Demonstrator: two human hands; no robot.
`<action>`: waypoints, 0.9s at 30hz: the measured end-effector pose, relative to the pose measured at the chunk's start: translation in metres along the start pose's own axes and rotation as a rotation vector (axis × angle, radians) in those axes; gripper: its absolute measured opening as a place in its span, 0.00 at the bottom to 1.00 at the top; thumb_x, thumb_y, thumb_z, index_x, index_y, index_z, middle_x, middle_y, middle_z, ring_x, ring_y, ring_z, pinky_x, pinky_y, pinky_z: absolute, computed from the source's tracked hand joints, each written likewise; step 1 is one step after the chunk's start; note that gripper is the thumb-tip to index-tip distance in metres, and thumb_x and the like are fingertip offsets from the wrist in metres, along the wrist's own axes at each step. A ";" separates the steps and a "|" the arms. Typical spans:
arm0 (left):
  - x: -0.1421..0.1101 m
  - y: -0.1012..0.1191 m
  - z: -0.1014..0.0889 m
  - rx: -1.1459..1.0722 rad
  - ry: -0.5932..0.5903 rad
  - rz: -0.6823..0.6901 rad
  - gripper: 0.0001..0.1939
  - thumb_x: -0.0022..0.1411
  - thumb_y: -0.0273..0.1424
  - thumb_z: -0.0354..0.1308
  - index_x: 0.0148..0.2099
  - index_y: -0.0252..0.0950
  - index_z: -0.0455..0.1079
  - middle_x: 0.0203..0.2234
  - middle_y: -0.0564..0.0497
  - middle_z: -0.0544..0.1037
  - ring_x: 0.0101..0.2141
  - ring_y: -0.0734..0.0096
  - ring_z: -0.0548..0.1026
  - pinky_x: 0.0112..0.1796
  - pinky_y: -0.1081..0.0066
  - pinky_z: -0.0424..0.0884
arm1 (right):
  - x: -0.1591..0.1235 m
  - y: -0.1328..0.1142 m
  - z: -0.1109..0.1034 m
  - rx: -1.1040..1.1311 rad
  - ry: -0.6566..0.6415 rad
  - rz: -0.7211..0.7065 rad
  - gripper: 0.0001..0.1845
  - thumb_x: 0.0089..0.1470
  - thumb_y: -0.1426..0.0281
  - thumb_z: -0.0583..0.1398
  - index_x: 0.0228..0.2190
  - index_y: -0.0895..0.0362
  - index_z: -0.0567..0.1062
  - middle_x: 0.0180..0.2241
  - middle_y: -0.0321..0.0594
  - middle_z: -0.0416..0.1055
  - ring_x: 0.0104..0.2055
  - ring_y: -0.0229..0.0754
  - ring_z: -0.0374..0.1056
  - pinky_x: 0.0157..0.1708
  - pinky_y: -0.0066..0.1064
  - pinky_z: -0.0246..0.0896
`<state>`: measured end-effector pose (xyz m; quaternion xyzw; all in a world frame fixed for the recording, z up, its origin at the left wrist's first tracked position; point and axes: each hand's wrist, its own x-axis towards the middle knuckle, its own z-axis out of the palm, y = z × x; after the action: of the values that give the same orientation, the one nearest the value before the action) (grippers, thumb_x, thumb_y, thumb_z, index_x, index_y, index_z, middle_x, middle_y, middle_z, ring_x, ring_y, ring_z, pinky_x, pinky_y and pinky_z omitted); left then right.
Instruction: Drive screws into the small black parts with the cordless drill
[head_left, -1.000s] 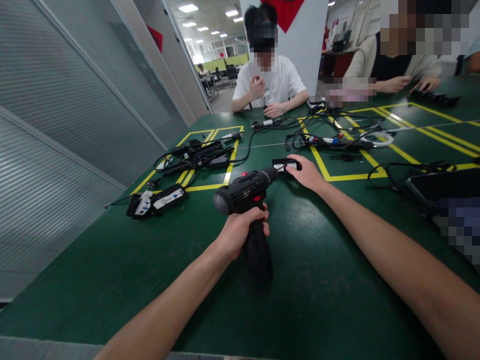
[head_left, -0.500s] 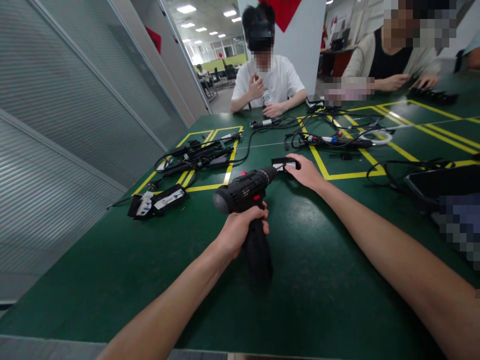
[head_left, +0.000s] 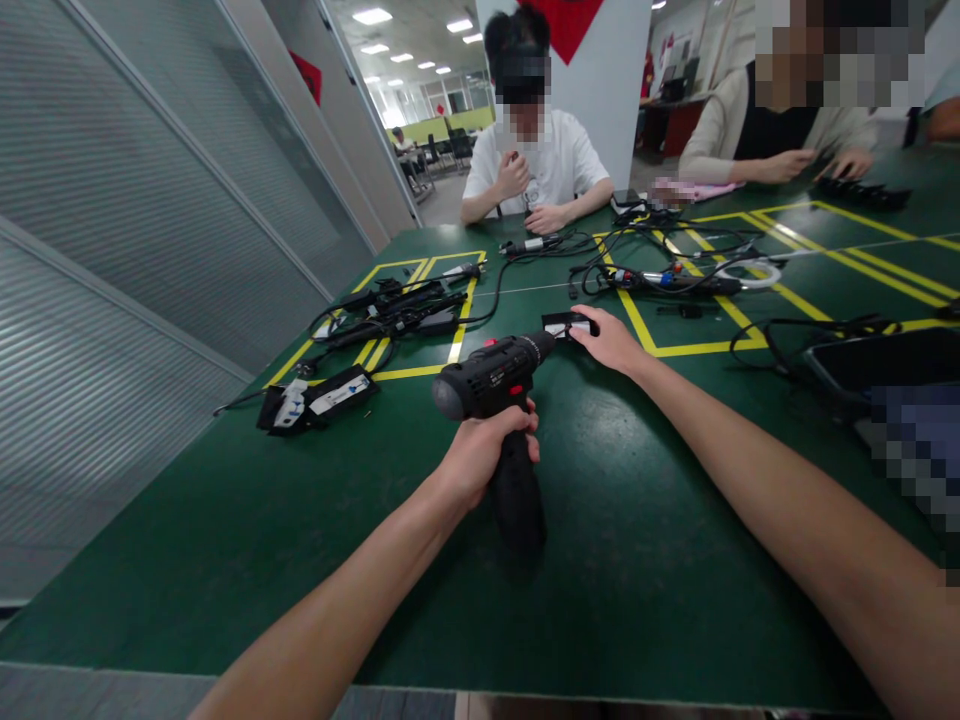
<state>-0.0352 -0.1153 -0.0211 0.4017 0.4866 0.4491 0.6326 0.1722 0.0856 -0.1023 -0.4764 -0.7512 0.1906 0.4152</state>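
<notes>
My left hand [head_left: 484, 452] is wrapped round the grip of a black cordless drill [head_left: 496, 374] with red buttons. The drill's chuck points away and to the right, its tip reaching a small black box with a white label [head_left: 566, 325]. Whether the bit touches the box I cannot tell. On the box's right end, my right hand [head_left: 609, 343] closes with thumb and fingers, covering that end. The box rests on the green table [head_left: 637, 560]. The foot of the drill's handle hangs low over or on the tabletop.
Left of the drill lie black labelled boxes [head_left: 319, 398] and a heap of black cables and adapters [head_left: 397, 310]. Soldering-iron-like tools and cords [head_left: 675, 283] lie behind my right hand. A dark tray-like object [head_left: 877, 355] sits at right. Two people [head_left: 536, 150] sit across the table.
The drill and my left hand have shifted very slightly right and up. My right hand stays on the box. The seated person at far right has moved a little.
</notes>
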 end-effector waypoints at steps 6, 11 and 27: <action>0.000 -0.001 0.000 -0.006 0.001 -0.006 0.12 0.52 0.31 0.58 0.40 0.32 0.67 0.29 0.51 0.71 0.21 0.77 0.70 0.25 0.73 0.67 | 0.002 0.000 0.000 0.003 -0.003 0.015 0.24 0.54 0.66 0.60 0.53 0.54 0.73 0.49 0.45 0.72 0.48 0.49 0.69 0.53 0.43 0.61; 0.000 -0.002 0.000 -0.004 -0.012 0.002 0.13 0.52 0.31 0.59 0.40 0.32 0.67 0.30 0.51 0.71 0.21 0.77 0.70 0.25 0.73 0.67 | 0.001 -0.002 0.001 0.011 0.013 0.015 0.23 0.54 0.65 0.59 0.52 0.55 0.73 0.49 0.45 0.72 0.47 0.49 0.69 0.52 0.42 0.61; -0.004 0.001 0.002 0.027 -0.018 0.058 0.16 0.50 0.31 0.58 0.43 0.30 0.68 0.34 0.46 0.76 0.21 0.75 0.70 0.26 0.70 0.67 | -0.001 -0.006 0.003 -0.009 0.066 -0.009 0.22 0.52 0.66 0.60 0.50 0.54 0.74 0.49 0.44 0.73 0.49 0.49 0.69 0.53 0.42 0.61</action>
<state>-0.0342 -0.1189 -0.0191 0.4283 0.4751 0.4567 0.6183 0.1664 0.0823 -0.1005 -0.4810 -0.7400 0.1697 0.4385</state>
